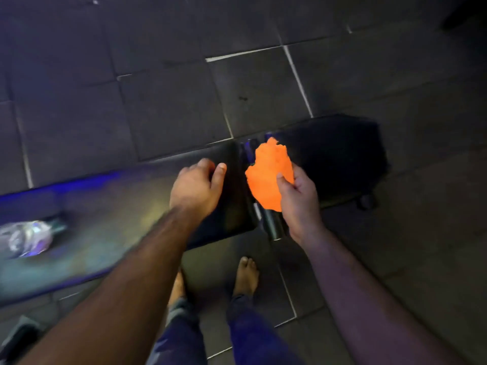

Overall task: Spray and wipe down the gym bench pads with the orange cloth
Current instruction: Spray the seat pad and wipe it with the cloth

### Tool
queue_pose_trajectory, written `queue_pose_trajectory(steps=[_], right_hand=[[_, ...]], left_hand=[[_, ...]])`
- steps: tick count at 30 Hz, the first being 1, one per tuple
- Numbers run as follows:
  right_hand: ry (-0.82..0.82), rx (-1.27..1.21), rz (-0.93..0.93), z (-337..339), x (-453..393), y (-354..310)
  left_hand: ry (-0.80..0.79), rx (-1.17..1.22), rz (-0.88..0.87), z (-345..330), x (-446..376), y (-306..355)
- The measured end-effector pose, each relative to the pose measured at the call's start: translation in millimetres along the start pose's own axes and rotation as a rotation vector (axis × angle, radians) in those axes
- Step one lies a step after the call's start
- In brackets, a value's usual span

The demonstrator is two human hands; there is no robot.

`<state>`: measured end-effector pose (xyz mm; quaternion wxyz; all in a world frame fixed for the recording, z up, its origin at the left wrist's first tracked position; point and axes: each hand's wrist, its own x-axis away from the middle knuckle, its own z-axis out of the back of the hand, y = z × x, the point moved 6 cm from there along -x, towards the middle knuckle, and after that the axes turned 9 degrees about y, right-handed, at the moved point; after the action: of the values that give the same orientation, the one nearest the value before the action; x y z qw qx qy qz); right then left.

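Head view: bunched orange cloth [270, 175] is pinched by the raised right hand [297, 204]; the left hand [196, 189], empty and loosely curled, is laid on the long black padded bench pad [118, 206] near its right end.

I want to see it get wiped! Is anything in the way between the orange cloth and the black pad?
Nothing visible blocks it. The right hand holds the orange cloth just above the gap between the long pad and seat pad. The left hand rests on the long pad's end.

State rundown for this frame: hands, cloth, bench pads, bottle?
right hand: closed on the orange cloth, raised above the bench
orange cloth: bunched, held off the pads
left hand: empty, resting on the end of the long pad
long pad: flat, bottle lying on it
short pad: nothing on it
bottle: lying on its side, blurred
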<state>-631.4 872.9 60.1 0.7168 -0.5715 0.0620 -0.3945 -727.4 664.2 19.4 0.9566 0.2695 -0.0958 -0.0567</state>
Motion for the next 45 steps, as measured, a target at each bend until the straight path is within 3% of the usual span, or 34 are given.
queue_pose_trajectory(steps=[3,6,9,14,19,24,29,35,41,45], right_hand=[[0.132,0.295,0.346,48,-21,-5],[0.058,0.683,0.608,56,-37,14],[0.028,1.013,0.58,54,-46,59],[0.156,1.194,0.693,20,-75,93],[0.251,1.202,0.636,11,-79,110],[0.246,1.215,0.627,39,-68,120],[0.392,1.184,0.518,33,-110,98],[0.229,1.196,0.63,29,-64,123],[0.559,1.121,0.47,80,-138,88],[0.515,1.092,0.469,80,-116,92]], left_hand=[[0.076,-0.061,-0.126,-31,-10,26],[0.093,-0.104,-0.187,-58,-18,29],[0.094,-0.171,-0.214,-85,-19,12],[0.137,-0.307,-0.282,-111,-18,-9],[0.126,-0.333,-0.295,-109,-24,-4],[0.124,-0.352,-0.282,-108,-23,-7],[0.12,-0.365,-0.284,-108,-24,-6],[0.11,-0.384,-0.272,-107,-24,-4],[0.134,-0.387,-0.291,-114,-25,-5],[0.135,-0.371,-0.278,-111,-26,-7]])
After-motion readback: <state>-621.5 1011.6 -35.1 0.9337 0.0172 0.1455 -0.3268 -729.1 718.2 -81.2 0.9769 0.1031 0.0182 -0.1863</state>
